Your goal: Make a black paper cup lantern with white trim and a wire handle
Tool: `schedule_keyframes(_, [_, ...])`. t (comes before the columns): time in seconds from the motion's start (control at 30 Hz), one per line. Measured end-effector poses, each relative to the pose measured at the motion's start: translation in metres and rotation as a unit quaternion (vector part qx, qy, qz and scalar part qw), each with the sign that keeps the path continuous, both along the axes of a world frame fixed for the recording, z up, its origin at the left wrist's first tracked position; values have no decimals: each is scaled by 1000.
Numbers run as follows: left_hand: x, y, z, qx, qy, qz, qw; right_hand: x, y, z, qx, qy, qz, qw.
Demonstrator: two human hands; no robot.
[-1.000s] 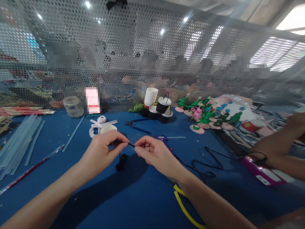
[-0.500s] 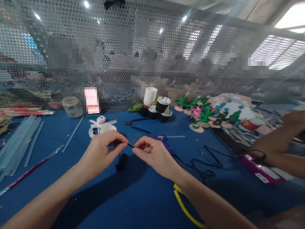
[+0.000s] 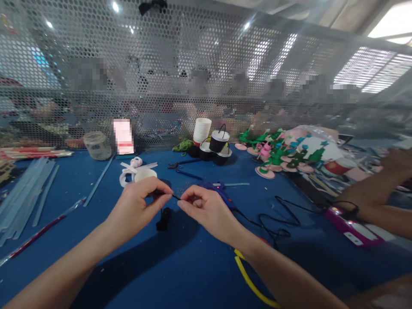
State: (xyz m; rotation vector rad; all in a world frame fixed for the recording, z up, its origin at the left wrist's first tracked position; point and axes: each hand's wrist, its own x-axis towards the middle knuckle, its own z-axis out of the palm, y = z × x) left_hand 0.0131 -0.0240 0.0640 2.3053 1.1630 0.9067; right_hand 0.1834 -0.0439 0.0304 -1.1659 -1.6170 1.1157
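Observation:
A short stretch of thin black cord [image 3: 175,197] spans the gap between my two hands. One end is pinched between the thumb and forefinger of my left hand [image 3: 141,201]; the other is pinched in my right hand [image 3: 202,207]. Below them a small black bundle [image 3: 163,219] is on or just above the blue table, and I cannot tell whether it joins the cord. Behind my left hand a white paper cup [image 3: 146,174] is partly hidden. A blue glue gun [image 3: 222,191] lies just beyond my right hand, its trigger side partly covered.
Pliers [image 3: 185,168] lie ahead, before black-wrapped cups [image 3: 219,140] and a white cup stack [image 3: 202,130]. Glue sticks [image 3: 27,193] lie left. Small green and pink crafts [image 3: 273,156], a power strip [image 3: 354,227] and another person's arm [image 3: 370,201] are right. Perforated mesh [image 3: 167,64] stands behind.
My hands hold nearly the same pose on the cord; the right one has shifted very slightly left. At the right, the other person's hand has moved a little. The view has shifted slightly.

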Motion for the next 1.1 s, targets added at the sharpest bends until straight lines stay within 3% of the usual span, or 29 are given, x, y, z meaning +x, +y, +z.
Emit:
schedule_keyframes(0.87, [-4, 1, 1, -15, -1, 16, 1000, 3, -2, 6, -1, 8, 8, 1000])
schedule_keyframes(1.1, [-4, 4, -2, 21, 7, 11, 1000, 5, -3, 10, -52, 26, 46, 997])
